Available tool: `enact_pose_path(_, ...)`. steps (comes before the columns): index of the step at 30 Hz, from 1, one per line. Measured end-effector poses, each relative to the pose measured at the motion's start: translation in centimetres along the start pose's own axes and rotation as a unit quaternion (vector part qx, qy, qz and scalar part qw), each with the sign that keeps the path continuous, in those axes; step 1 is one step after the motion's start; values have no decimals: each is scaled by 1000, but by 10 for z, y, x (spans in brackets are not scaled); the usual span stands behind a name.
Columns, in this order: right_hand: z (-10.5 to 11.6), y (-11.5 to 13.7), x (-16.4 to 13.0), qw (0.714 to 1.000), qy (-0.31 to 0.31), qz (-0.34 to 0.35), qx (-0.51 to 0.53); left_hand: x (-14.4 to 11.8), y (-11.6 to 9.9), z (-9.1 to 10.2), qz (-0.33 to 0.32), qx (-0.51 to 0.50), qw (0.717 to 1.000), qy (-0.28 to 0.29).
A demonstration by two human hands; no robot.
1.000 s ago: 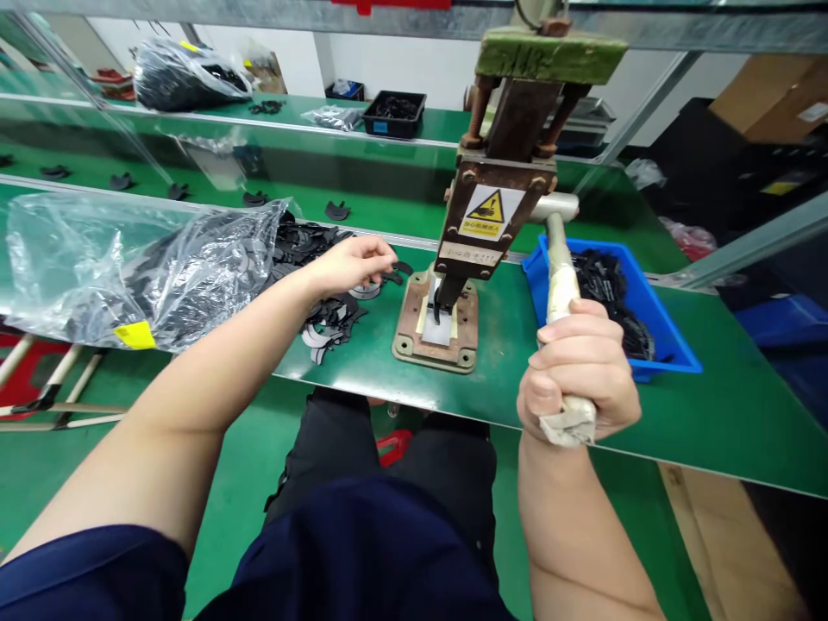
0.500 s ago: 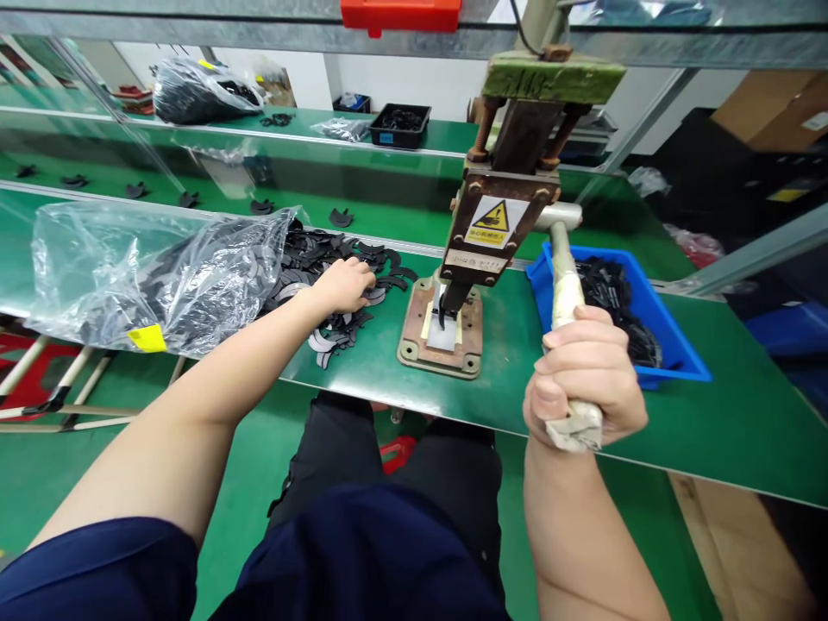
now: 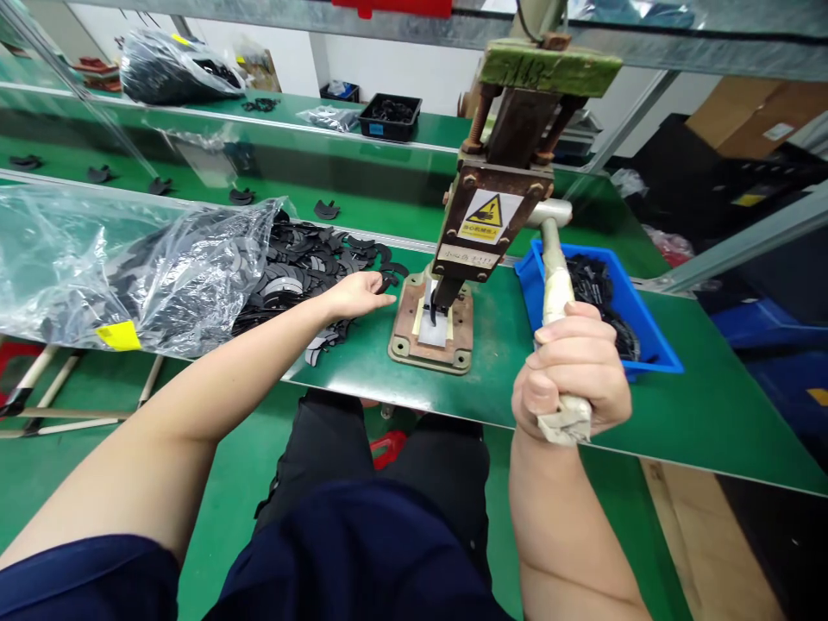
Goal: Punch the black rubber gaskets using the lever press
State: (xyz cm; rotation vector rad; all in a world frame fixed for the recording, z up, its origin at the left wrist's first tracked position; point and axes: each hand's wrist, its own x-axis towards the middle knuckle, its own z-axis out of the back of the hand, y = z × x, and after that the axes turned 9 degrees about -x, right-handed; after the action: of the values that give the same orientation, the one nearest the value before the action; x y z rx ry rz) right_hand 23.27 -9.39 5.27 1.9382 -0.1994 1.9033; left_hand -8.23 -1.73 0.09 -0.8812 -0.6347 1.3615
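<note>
My left hand [image 3: 358, 295] is at the right edge of a pile of black curved plastic parts [image 3: 310, 263]. Its fingers are curled against a dark curved part at the fingertips, mostly hidden by the hand; the thumb points to the press. My right hand [image 3: 574, 371] is wrapped round the taped lever handle [image 3: 556, 280] of a hand press [image 3: 495, 185]. Below the ram, a small black part [image 3: 434, 312] sits on a light metal plate [image 3: 433, 329] on the rusty base [image 3: 402, 349].
A blue bin [image 3: 647, 341] of black parts stands right of the press. A clear plastic bag [image 3: 129, 267] of parts lies at the left. Behind, spaced black parts [image 3: 241, 197] lie along a green strip. A black tray [image 3: 390, 117] and another bag [image 3: 174, 69] sit farther back.
My left hand has come off the pile, moving right toward the press, with fingers now curled. My right hand still grips the lever. The whole view has shifted slightly.
</note>
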Motion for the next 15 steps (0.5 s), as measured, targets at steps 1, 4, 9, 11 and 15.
enact_pose_path(1,0,0,0,1000,0,-1,-3,-1,-4,-5,10,-24,1000,-7)
enact_pose_path(4,0,0,-1,1000,-3,0,-11,-1,-14,-19,39,-152,988,10)
enact_pose_path(9,1,-1,-1,1000,3,2,-6,1,-22,-36,78,-327,941,-48)
enact_pose_path(11,0,-1,0,1000,4,3,-3,1,-23,-41,91,-357,929,-48)
enact_pose_path(15,-2,0,0,1000,-11,6,3,3,-25,-47,85,-367,926,-2)
